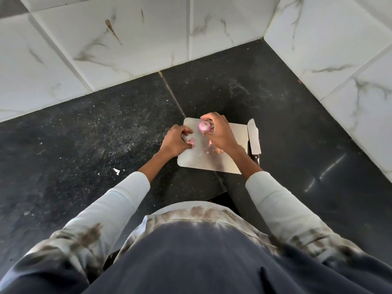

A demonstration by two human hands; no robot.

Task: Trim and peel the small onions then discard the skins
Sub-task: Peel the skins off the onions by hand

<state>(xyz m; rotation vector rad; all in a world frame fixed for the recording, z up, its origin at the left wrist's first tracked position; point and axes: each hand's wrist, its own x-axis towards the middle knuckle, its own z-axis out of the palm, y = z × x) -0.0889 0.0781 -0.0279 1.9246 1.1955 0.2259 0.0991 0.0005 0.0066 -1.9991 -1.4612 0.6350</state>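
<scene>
A small onion (pixel 204 126), pink-purple with a paler, glossy patch where skin appears to be off, is held in the curled fingers of the right hand (pixel 219 135) just above the far edge of a pale cutting board (pixel 237 132), which lies on the dark tabletop (pixel 84 134) towards its far right corner, where the tiled walls (pixel 127 39) meet. The left hand (pixel 175 141) is curled over the board's left edge with a pinkish piece (pixel 191 141) at its fingertips; whether this is loose skin or another onion cannot be told, nor whether it is truly pinched. A few orange-pink scraps (pixel 212 150), likely skins, lie on the board beneath the right wrist. A knife (pixel 254 137) is laid along the board's right edge, blade pointing away, untouched. The peeling is judged to be under way. A smooth, half-peeled onion could slip from the fingers and roll off onto the tabletop if the grip is loosened. Skins could be scattered off the board by the moving wrist. The blade could be brushed by the right forearm, since it lies just beside it.
</scene>
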